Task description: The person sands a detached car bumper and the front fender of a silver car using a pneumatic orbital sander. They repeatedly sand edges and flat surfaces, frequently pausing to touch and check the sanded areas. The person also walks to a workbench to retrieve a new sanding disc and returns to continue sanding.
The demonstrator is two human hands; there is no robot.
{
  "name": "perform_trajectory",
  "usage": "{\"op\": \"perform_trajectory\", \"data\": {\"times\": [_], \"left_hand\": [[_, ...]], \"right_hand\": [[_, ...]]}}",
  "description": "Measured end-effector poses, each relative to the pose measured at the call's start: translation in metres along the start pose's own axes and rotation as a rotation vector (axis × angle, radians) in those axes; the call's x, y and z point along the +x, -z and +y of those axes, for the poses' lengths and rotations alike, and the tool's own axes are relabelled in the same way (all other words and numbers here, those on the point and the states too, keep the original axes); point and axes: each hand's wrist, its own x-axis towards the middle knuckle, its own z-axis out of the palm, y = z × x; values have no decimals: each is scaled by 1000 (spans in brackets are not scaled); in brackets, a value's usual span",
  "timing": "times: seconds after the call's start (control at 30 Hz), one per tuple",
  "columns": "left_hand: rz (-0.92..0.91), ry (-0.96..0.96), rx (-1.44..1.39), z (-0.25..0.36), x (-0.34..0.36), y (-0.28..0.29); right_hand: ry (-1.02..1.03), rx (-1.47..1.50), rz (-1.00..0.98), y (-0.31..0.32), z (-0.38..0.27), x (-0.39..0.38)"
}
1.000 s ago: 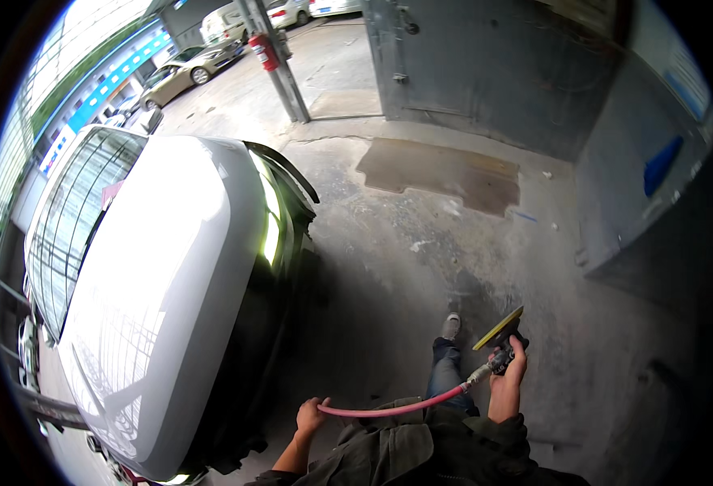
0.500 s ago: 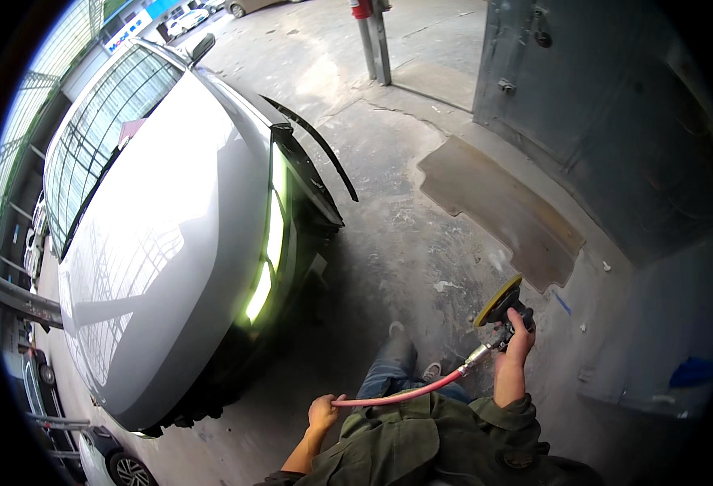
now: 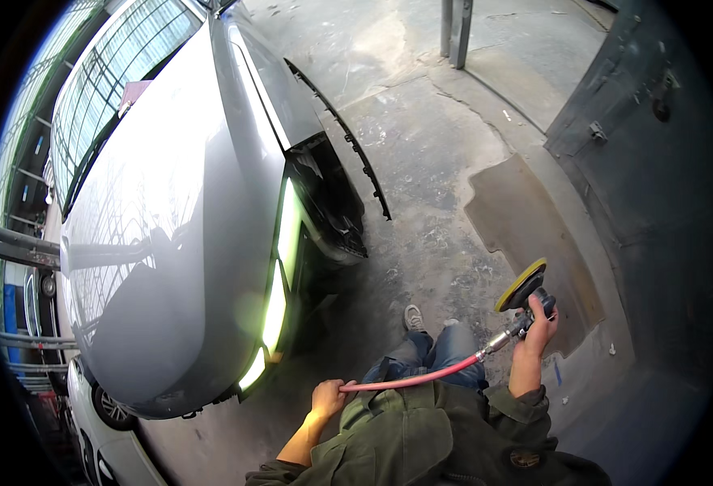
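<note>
- Right hand: fingers were wrapped around the body of a disc sander, thumb side uppermost; the grip was closed on the tool.
- Sander position: held in the air in front of the wearer's right side. From where I stood, the yellow-edged pad was tilted, its face turned toward the upper left.
- Left hand: fingers were curled closely around a red hose, pinching it near the waist.
- Hose: ran in a shallow bow from the left hand to a metal fitting on the sander.
- Writing: a dark emblem patch sat on the right side of the green jacket; its marking was too small to read.
- Arm pose: the right forearm rose steeply, wrist bent slightly; the left forearm slanted inward from the lower edge, palm side hidden.
- Shoes: both showed beyond the jeans, on the concrete floor.
- Left side: a silver-white car stood near the person, its headlight lit, with a curved black trim strip beside its flank.
- Right side: a brown mat lay on the floor near a grey metal door.
</note>
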Motion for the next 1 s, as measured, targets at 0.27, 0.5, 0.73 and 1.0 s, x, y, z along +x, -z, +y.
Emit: {"op": "perform_trajectory", "data": {"times": [0.27,0.5,0.73,1.0], "left_hand": [[10,7,-162,102,59,36],[245,133,-88,224,147,141],[611,40,262,275,264,277],[550,193,430,259,301,321]], "right_hand": [[-82,-133,-187,-148,19,84],[12,-378,-517,-271,26,148],[53,-462,-600,-352,24,229],[188,-447,-643,-416,-22,274]]}}
